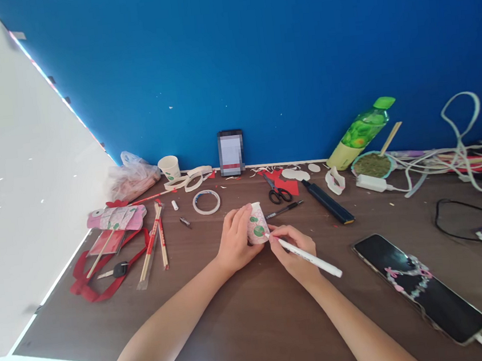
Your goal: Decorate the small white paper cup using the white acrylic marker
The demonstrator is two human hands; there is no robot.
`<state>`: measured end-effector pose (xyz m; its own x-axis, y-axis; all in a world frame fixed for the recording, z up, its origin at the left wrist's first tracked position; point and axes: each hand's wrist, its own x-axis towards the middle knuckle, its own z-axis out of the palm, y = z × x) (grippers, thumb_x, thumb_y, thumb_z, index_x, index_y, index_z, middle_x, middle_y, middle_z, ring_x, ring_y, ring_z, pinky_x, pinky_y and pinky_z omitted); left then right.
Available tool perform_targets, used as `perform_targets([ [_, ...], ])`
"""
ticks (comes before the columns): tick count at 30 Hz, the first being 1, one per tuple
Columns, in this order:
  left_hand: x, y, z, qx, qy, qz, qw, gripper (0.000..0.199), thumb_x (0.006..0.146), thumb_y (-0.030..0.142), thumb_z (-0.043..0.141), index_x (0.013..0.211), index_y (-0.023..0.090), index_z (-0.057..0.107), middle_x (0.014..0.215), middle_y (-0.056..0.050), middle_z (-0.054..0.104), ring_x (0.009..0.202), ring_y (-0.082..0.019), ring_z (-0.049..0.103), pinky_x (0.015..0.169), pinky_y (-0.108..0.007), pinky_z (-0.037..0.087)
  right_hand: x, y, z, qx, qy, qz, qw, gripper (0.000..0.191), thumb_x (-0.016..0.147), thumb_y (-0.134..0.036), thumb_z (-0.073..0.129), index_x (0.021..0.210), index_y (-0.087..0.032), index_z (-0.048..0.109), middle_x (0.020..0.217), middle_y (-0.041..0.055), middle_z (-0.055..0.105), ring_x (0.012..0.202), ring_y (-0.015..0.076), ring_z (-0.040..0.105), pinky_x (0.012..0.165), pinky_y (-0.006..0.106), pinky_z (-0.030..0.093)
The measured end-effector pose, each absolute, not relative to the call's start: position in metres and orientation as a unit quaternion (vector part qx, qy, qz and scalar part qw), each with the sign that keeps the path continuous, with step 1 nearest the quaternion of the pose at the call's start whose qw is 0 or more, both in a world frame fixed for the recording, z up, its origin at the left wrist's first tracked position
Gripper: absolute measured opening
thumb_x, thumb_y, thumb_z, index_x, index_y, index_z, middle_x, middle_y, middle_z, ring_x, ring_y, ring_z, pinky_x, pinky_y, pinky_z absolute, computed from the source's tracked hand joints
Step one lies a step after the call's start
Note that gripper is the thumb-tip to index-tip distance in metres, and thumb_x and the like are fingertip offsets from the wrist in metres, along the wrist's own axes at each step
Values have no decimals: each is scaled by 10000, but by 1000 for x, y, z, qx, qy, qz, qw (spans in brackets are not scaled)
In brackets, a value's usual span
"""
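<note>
My left hand (237, 238) is closed around a small paper cup (255, 219), steadying it near the middle of the desk. Pink marks and green leaf shapes cover the cup's pale side. Between the fingers of my right hand (295, 249) is a white marker pen (313, 259), its tip at the cup's lower right side. Just beyond the hands lie a black pen (285, 209) and black-handled scissors (280, 195). Left of them rests a roll of tape (206, 202). The far side of the cup is hidden.
Bundled chopsticks (151, 247), a red ribbon (93, 292) and a key (116, 270) occupy the left. At the right are a phone with a beaded strap (434, 298), a green-capped bottle (359, 133) and white cables (458, 157). Another phone (231, 153) leans against the blue wall (254, 58).
</note>
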<state>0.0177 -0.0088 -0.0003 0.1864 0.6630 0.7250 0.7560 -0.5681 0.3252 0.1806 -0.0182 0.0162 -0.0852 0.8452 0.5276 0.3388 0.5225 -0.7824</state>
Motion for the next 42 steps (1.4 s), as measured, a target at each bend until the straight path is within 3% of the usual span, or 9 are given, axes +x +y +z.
perform_targets([
  [9, 17, -8, -3, -767, -466, -440, 38, 825, 784, 325, 653, 1459, 177, 204, 1378, -171, 520, 1239, -307, 523, 1051, -502, 403, 181, -17, 13, -431, -683, 269, 525, 64, 782, -212, 622, 730, -239, 596, 813, 51, 740, 912, 259, 739, 750, 340, 586],
  [20, 18, -9, -3, -761, -467, -449, 19, 823, 767, 241, 642, 1455, 198, 193, 1382, -161, 499, 1319, -326, 441, 1090, -555, 366, 183, -15, 22, -470, -610, 326, 549, 146, 798, -320, 619, 685, -230, 598, 612, 23, 671, 903, 285, 728, 742, 373, 572],
  [26, 18, -8, -7, -738, -478, -477, -6, 985, 700, 252, 724, 1461, 172, 104, 1444, -231, 342, 1382, -360, 345, 1091, -553, 376, 184, -11, 17, -423, -585, 429, 543, 177, 814, -315, 622, 665, -221, 602, 572, -12, 649, 664, 212, 701, 797, 405, 568],
  [30, 18, -9, -7, -733, -493, -467, -47, 1040, 630, 173, 730, 1449, 168, 88, 1447, -242, 279, 1401, -387, 292, 1106, -575, 349, 186, -6, 9, -400, -547, 451, 580, 188, 847, -336, 584, 702, -217, 578, 570, -27, 621, 659, 200, 690, 802, 417, 559],
  [34, 17, -9, -5, -733, -502, -450, -92, 1063, 607, 145, 724, 1453, 194, 82, 1421, -223, 274, 1397, -394, 281, 1112, -590, 330, 185, -8, 12, -471, -535, 363, 600, 150, 892, -371, 544, 917, -225, 572, 542, -50, 591, 618, 178, 658, 669, 334, 537],
  [37, 16, -9, -4, -741, -500, -430, -125, 1055, 628, 140, 713, 1473, 234, 89, 1400, -191, 275, 1382, -375, 306, 1103, -571, 354, 183, -11, 17, -496, -576, 316, 568, 239, 922, -414, 486, 856, -221, 610, 506, -50, 544, 480, 140, 559, 527, 274, 484],
  [39, 15, -8, -4, -746, -496, -419, -146, 1061, 644, 136, 703, 1491, 250, 74, 1383, -173, 288, 1359, -350, 346, 1090, -541, 385, 182, -12, 18, -495, -607, 273, 559, 251, 915, -414, 497, 831, -221, 634, 621, -9, 620, 559, 153, 604, 582, 295, 519],
  [42, 15, -8, -5, -743, -504, -419, -140, 1086, 667, 140, 692, 1506, 255, 12, 1383, -171, 322, 1343, -339, 371, 1081, -537, 392, 180, -11, 15, -480, -639, 216, 561, 172, 869, -379, 584, 943, -233, 638, 923, 60, 686, 883, 223, 677, 850, 402, 548],
])
